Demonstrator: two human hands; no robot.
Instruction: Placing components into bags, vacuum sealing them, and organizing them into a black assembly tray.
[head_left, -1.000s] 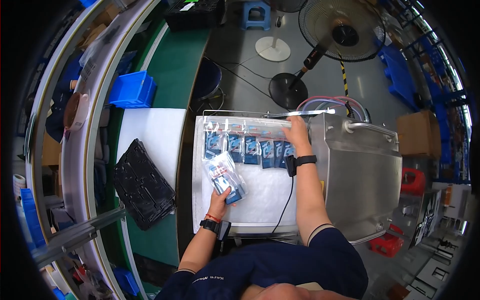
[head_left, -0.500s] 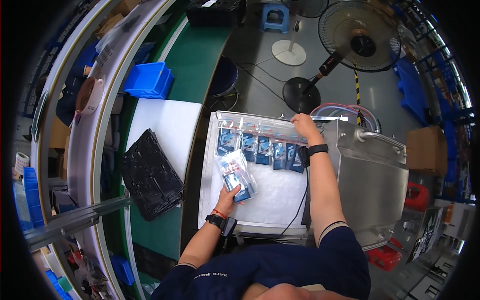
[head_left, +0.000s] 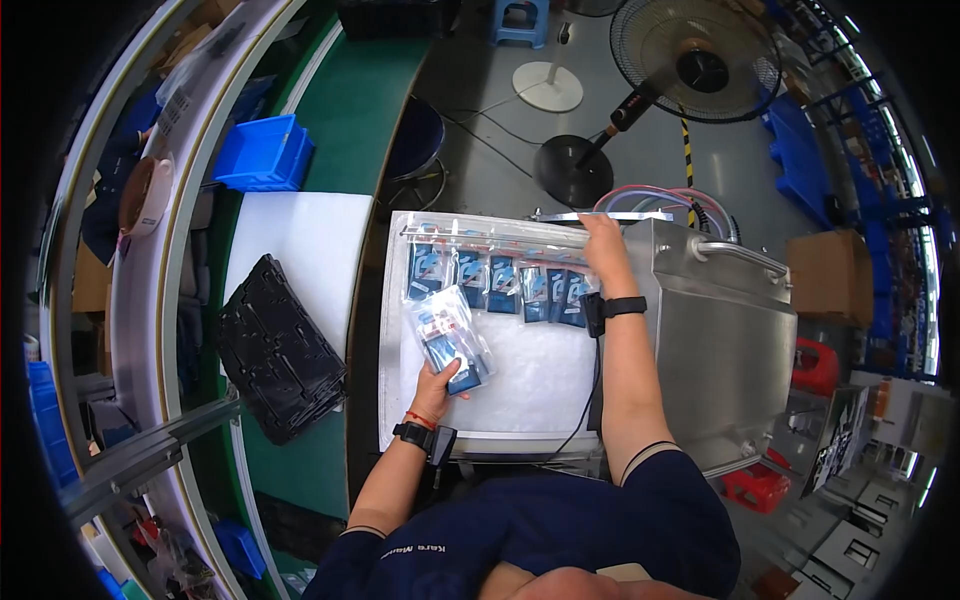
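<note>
My left hand [head_left: 437,388] is closed on a bunch of clear plastic pouches [head_left: 452,345] with blue contents, held above the white bed [head_left: 530,390] of a metal machine. Several similar pouches [head_left: 503,283] lie side by side in a row on the bed, their upper ends along a bar [head_left: 480,238] at the far edge. At the right end of that row my right hand [head_left: 603,248] has its fingers bent at the far edge, close to the last pouch. What its fingertips grip is hidden.
The machine's steel lid [head_left: 720,340] stands open to the right. At left, a green bench [head_left: 370,120] carries a blue bin [head_left: 262,153], a white foam sheet [head_left: 305,225] and stacked black trays [head_left: 283,350]. A pedestal fan [head_left: 690,70] stands beyond. A cable [head_left: 590,400] hangs from my right wrist.
The whole scene has shifted a little left in view. My left hand still holds the pouches, and my right hand stays at the far edge, its fingers slightly shifted.
</note>
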